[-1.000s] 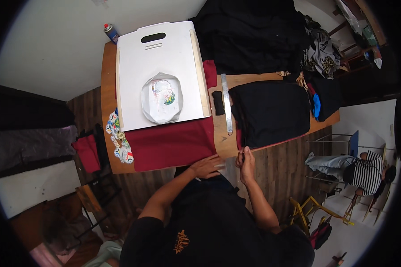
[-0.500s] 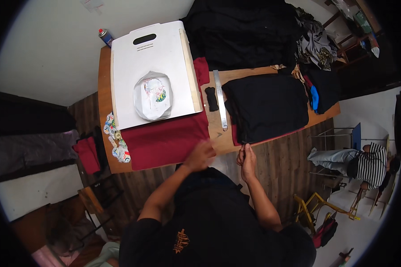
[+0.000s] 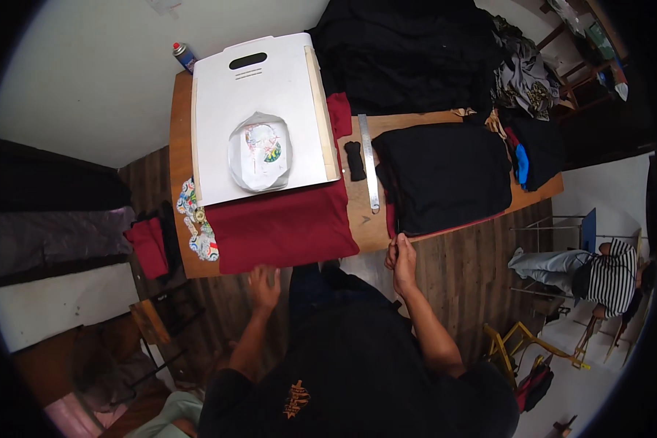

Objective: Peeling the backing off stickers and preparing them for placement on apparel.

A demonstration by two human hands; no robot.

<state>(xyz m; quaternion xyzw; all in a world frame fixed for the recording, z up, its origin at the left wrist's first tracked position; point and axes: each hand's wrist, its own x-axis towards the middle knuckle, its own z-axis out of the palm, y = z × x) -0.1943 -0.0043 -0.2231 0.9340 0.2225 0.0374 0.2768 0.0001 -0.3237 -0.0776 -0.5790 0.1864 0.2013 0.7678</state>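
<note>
My left hand (image 3: 264, 289) is open, fingers apart, just off the table's front edge and close to the near edge of a dark red cloth (image 3: 285, 237). A white board (image 3: 292, 95) with a slot handle lies over the far part of that cloth. On the board sits a clear plastic-wrapped bundle (image 3: 260, 153) of patterned pieces. My right hand (image 3: 403, 266) is closed in a pinch at the near left corner of a stack of folded black cloth (image 3: 445, 179). Whatever its fingers hold is too small to make out. Dark red cloth shows beneath the black stack.
Between the cloths lie a metal ruler (image 3: 370, 164) and a small black roll (image 3: 355, 160). A spray can (image 3: 184, 57) stands by the wall, patterned scraps (image 3: 201, 230) at the table's left edge. Black fabric (image 3: 409, 58) is heaped behind. At right, a person in stripes (image 3: 612, 274).
My left hand has moved left and toward me, from the right end of the dark red cloth to its near edge. My right hand keeps its pinch at the black stack's corner.
</note>
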